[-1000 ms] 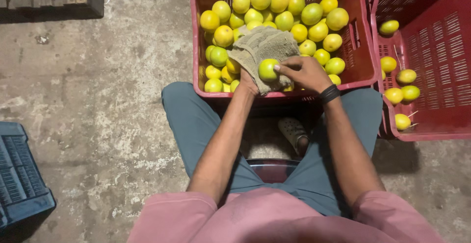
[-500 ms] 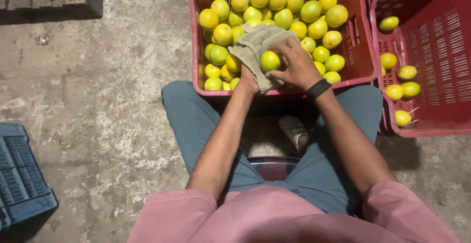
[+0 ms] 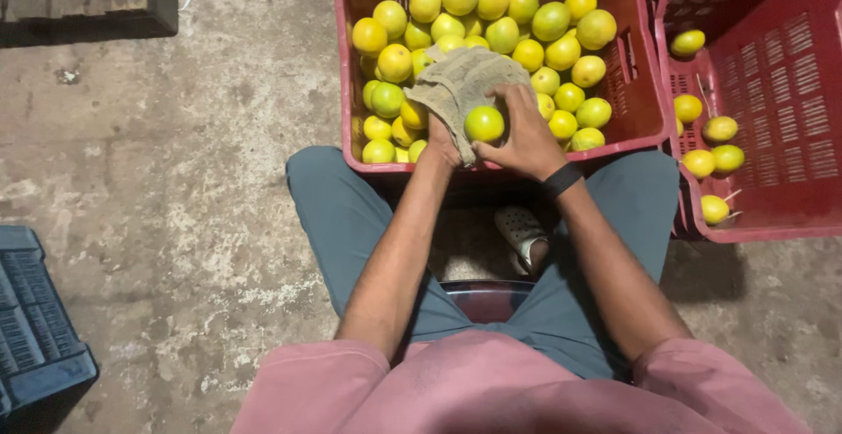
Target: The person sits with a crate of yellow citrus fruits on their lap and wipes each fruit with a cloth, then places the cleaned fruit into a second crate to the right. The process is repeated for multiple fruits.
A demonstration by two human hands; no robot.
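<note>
The right hand (image 3: 524, 140) curls its fingers around a yellow-green fruit (image 3: 484, 124), pressing it against a beige cloth (image 3: 463, 86). The left hand (image 3: 443, 140) sits under that cloth and is mostly covered by it, so how its fingers are set cannot be told. Fruit and cloth are held over the near edge of a red crate (image 3: 355, 22) that is heaped with similar yellow and green fruit. A black band (image 3: 561, 180) circles the right wrist. To the right stands a second red crate (image 3: 789, 92), holding only a few fruit. The person sits with knees apart on a rough concrete floor (image 3: 175, 180). A dark blue crate (image 3: 35, 329) lies at the far left.
</note>
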